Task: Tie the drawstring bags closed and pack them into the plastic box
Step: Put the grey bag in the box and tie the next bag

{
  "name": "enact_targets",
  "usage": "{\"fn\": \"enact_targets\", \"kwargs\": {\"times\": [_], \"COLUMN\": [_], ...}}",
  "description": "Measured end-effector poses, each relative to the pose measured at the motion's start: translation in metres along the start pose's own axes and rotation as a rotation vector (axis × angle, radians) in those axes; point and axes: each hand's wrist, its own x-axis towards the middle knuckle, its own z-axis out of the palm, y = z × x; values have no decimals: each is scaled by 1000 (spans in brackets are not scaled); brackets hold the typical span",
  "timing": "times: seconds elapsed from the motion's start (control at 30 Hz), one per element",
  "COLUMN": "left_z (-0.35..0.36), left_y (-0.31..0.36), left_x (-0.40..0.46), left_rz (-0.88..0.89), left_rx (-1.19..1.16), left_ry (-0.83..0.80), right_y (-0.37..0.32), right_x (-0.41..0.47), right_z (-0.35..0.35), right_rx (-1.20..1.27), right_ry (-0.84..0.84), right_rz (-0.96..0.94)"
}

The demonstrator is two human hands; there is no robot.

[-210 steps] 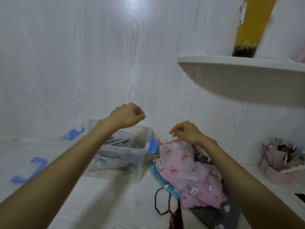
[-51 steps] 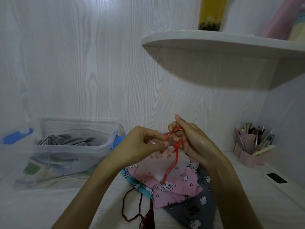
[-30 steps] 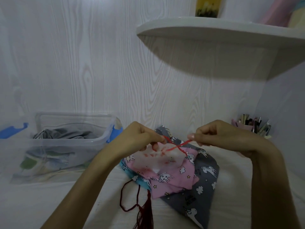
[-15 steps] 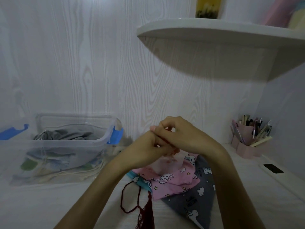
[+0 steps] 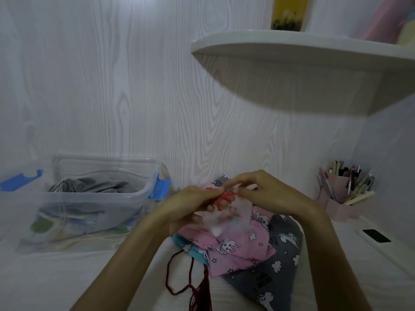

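Desk [image 5: 56, 277] carries everything here, and on its left the plastic box [image 5: 94, 198] already holds grey and patterned fabric, seemingly bags packed away. Right of it a pile of drawstring bags [image 5: 258, 250], pink over grey, lies unpacked, a dark red cord [image 5: 179, 279] trailing loose in front. Above that pile the sheer pouch [image 5: 224, 217] is mid-tie: left hand [image 5: 193, 203] and right hand [image 5: 269, 194] meet at its mouth, fingers pinching the red drawstring [image 5: 225, 197] into loops. Judging by this, the knot is unfinished and several bags remain.

Plastic box [image 5: 94, 196] left of bag pile [image 5: 251, 250].
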Motion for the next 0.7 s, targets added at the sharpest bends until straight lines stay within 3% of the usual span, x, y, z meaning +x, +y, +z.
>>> {"fn": "enact_targets", "kwargs": {"times": [0.13, 0.23, 0.37, 0.57, 0.7], "left_z": [-9, -13, -18, -22, -21], "left_y": [3, 7, 9, 11, 14], "left_x": [-1, -6, -7, -12, -16], "left_rz": [38, 76, 146, 190, 190], "left_rx": [25, -9, -56, -2, 117], "left_ry": [15, 1, 37, 97, 88], "right_y": [2, -7, -18, -25, -19], "right_x": [-4, -11, -19, -24, -19], "right_z": [-5, -12, -17, -18, -17], "right_rx": [-139, -101, 53, 79, 5], "right_ry": [145, 247, 139, 81, 214], "right_rz": [18, -44, -136, -152, -139]}}
